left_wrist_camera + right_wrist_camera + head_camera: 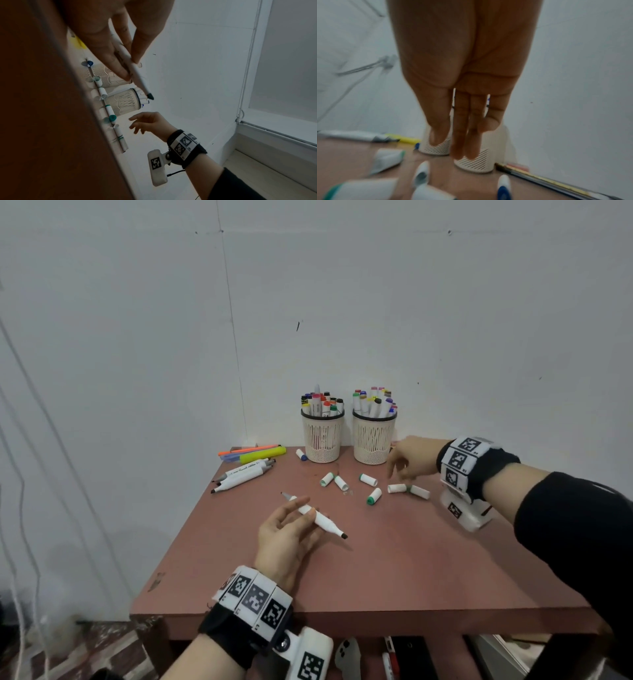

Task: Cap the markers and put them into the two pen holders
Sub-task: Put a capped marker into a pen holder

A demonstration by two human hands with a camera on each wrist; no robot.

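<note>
My left hand (289, 527) holds an uncapped white double-ended marker (317, 517) above the red-brown table (394, 570), pinched between thumb and fingers (120, 63); both dark tips are bare. Several white caps with green ends (373, 496) lie loose mid-table. My right hand (407, 460) hovers empty, fingers (464, 135) extended, over the caps beside the right pen holder (374, 436). The left pen holder (322, 436) stands next to it. Both cream mesh holders are full of capped markers.
Three uncapped white markers (241, 474), a yellow highlighter (262, 454) and orange pens lie at the table's back left. A blue-ended cap (301, 455) sits by the left holder. Pencils (539, 178) lie along the wall behind the right holder.
</note>
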